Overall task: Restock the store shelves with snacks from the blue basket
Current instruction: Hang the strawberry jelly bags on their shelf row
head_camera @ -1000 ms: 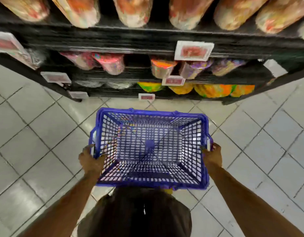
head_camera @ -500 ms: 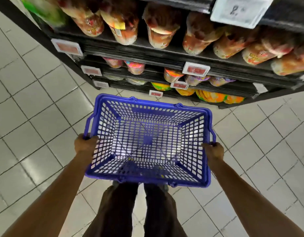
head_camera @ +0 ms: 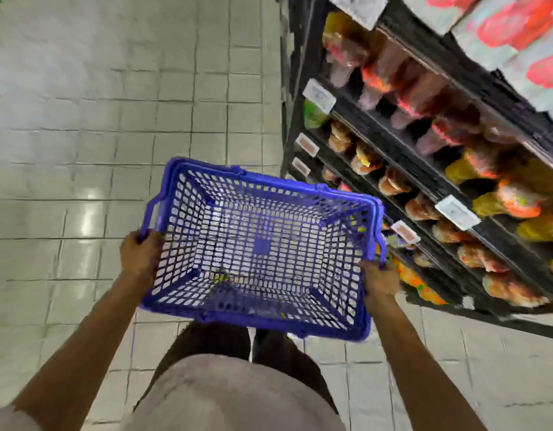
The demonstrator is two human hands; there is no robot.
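I carry a blue mesh basket in front of me at waist height, and nothing lies inside it. My left hand grips its left rim near the side handle. My right hand grips the right rim by the other handle. Black store shelves run along my right, filled with colourful snack packs on several levels.
White price tags hang on the shelf edges. Pale floor tiles stretch ahead and to my left along the aisle. My legs and shirt show below the basket.
The view has swung left: the shelves, straight ahead before, now stand at my right, and the aisle floor opens ahead. Both hands keep their hold on the basket.
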